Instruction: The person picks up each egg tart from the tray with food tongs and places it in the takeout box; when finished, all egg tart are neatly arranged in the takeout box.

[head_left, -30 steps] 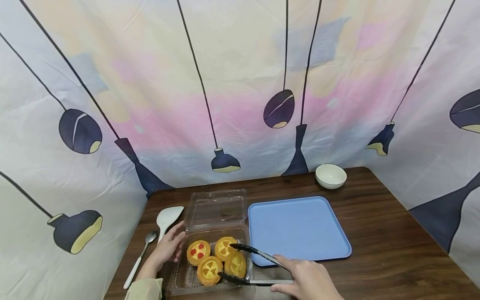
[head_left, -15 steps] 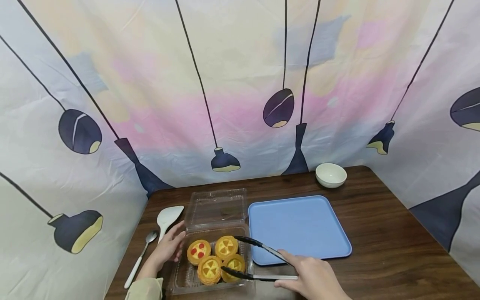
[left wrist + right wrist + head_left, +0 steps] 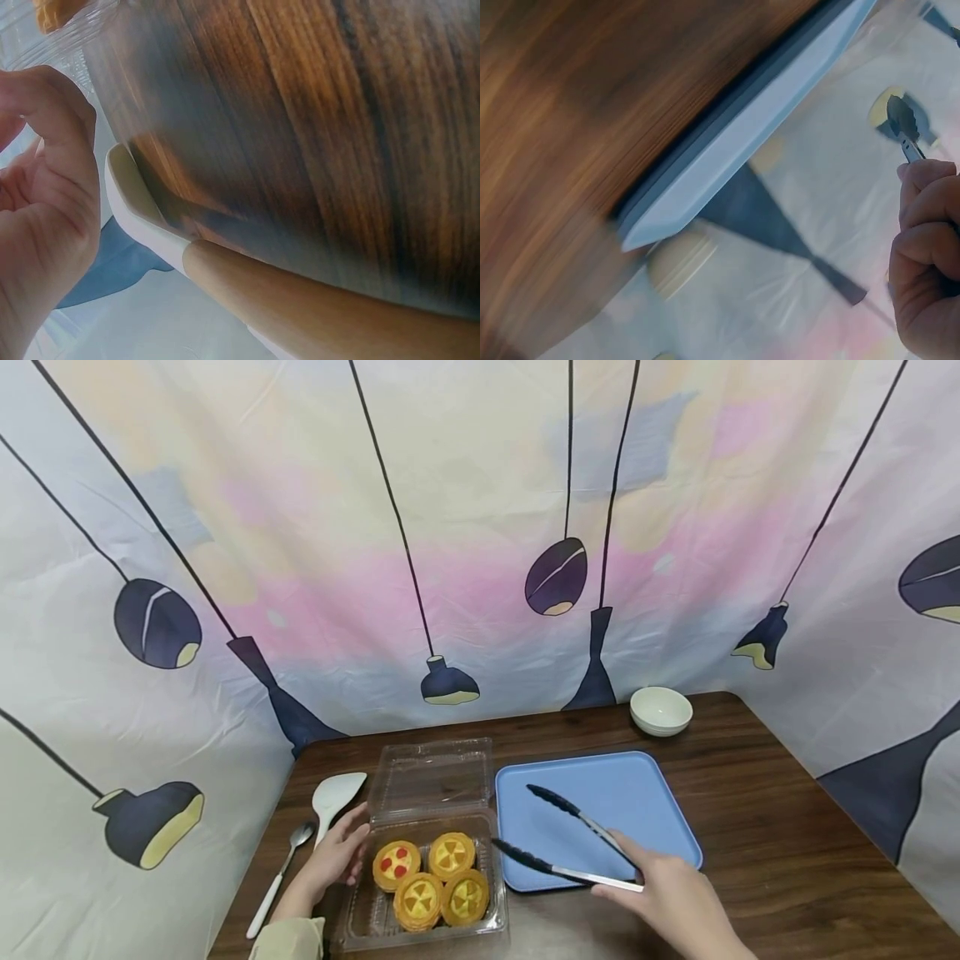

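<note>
My right hand [image 3: 671, 893] grips metal tongs [image 3: 592, 878] with black tips, spread apart over the near left part of the blue tray [image 3: 645, 810], nothing between them. On the left, my left hand [image 3: 339, 852] holds the left rim of a clear plastic container [image 3: 491, 927] whose lid [image 3: 435, 772] lies folded back. Several round egg tarts sit inside: one with red spots [image 3: 397, 865], others with wedge-patterned tops, such as the front right tart [image 3: 465, 897]. In the left wrist view, the left hand [image 3: 52, 165] has curled fingers near the container's edge.
Left of the container lie a white rice paddle [image 3: 339, 795] and a spoon [image 3: 276, 889] with a white handle. A white bowl [image 3: 662, 712] stands at the table's back right. A printed cloth [image 3: 480, 568] hangs behind the wooden table [image 3: 780, 827].
My right hand has drawn the tongs away from the tarts, rightward over the tray. The tarts stay in the container, and my left hand has kept its place.
</note>
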`<state>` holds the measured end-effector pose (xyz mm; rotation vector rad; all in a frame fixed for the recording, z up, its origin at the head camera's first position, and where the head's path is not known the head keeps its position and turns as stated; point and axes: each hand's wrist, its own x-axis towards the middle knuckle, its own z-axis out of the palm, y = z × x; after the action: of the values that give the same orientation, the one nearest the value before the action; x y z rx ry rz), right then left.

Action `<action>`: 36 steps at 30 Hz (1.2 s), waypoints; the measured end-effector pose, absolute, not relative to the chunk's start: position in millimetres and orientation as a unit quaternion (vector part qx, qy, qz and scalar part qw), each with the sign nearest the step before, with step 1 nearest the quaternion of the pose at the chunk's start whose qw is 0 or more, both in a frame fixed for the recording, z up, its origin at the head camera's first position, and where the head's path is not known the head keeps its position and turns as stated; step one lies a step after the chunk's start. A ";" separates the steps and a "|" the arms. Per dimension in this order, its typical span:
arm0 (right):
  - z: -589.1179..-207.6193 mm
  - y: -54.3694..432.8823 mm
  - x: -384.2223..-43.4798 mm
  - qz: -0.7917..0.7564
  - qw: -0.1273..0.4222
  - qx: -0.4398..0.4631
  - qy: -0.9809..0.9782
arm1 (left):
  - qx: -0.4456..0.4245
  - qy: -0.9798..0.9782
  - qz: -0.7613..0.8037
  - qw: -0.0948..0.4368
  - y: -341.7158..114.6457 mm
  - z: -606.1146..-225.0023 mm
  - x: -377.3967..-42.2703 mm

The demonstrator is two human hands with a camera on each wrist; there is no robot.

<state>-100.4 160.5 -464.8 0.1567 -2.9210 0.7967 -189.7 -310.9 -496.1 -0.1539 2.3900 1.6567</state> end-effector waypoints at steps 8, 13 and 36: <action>-465.4 199.3 -106.9 0.238 0.050 -0.012 -0.970 | -0.058 0.816 0.563 0.122 -312.6 -495.5 -189.8; -468.3 222.5 -108.5 0.231 0.044 -0.038 -0.971 | -0.060 0.815 0.563 0.123 -313.2 -495.6 -191.0; -475.9 297.7 -124.7 0.251 0.000 -0.098 -0.963 | -0.059 0.818 0.560 0.120 -311.5 -495.2 -191.0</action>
<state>-124.7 297.7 -475.9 -0.3065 -3.0247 0.7892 -191.0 -311.5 -495.2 -0.1732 2.3893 1.6366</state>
